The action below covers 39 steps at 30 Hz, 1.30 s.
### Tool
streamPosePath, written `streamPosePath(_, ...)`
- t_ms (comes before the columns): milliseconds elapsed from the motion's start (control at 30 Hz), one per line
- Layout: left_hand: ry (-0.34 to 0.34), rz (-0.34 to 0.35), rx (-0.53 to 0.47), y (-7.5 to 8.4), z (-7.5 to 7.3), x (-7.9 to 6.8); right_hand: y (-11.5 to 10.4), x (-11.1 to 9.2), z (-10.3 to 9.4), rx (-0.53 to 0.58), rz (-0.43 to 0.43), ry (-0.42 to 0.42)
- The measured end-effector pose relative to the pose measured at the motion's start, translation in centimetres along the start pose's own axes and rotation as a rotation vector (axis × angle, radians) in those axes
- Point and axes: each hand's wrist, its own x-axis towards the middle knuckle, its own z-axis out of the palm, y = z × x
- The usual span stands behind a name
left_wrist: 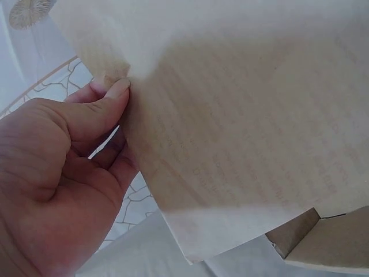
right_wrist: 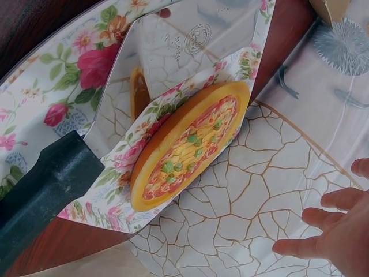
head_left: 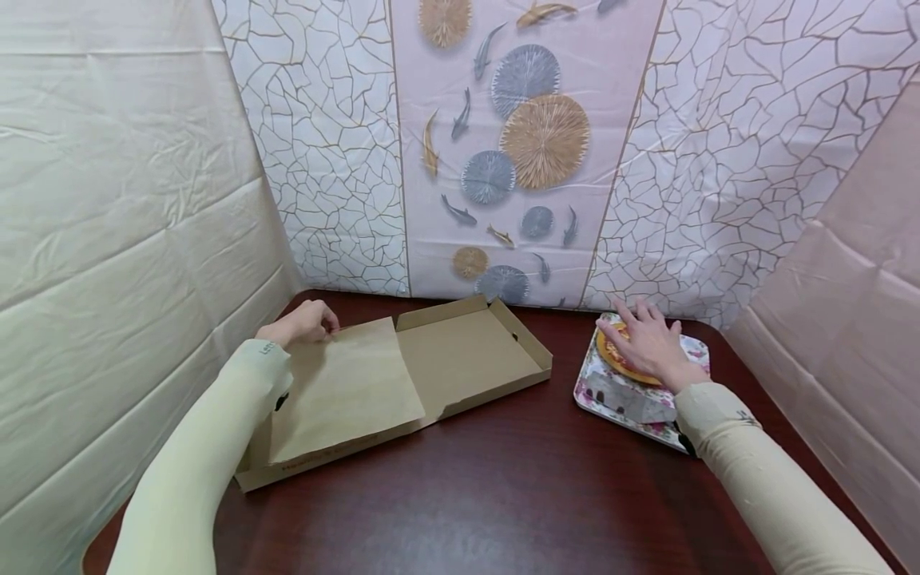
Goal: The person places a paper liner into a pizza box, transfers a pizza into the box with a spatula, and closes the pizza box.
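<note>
My left hand (head_left: pixel 305 321) pinches the edge of a sheet of brown paper (head_left: pixel 352 395) between thumb and fingers; faint printed lines show on the paper in the left wrist view. The sheet covers the left half of an opened cardboard pizza box (head_left: pixel 470 355). Over on the right, my right hand (head_left: pixel 650 345) hovers with spread fingers above a small pizza (right_wrist: pixel 190 147), partly hiding it in the head view. That pizza lies on a floral tray (right_wrist: pixel 72 86). Beside it on the tray is a shiny metal server (right_wrist: pixel 118 95) with a dark green handle (right_wrist: pixel 55 184).
A dark red-brown table (head_left: pixel 467 495) carries the box and the tray. Pale cloth walls stand at the left and right, and a patterned curtain (head_left: pixel 345 160) hangs behind the far edge. The raised box side (head_left: pixel 521 335) faces the tray.
</note>
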Motion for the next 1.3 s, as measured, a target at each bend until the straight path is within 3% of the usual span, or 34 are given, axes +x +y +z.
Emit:
streamPosePath(800,0.018,0.027,0.036,-0.8,0.1,-1.0,0.1,-0.2,-0.1,0.003,0.001,-0.02)
streamPosePath(1000,-0.024,-0.025,0.024,-1.2,0.6,-0.9,0.1,-0.3,-0.1,-0.012,-0.004,-0.013)
streamPosePath(1300,-0.014,-0.06,0.027,-1.3,0.6,-1.2,0.3,-0.4,-0.3,-0.014,-0.007,-0.01)
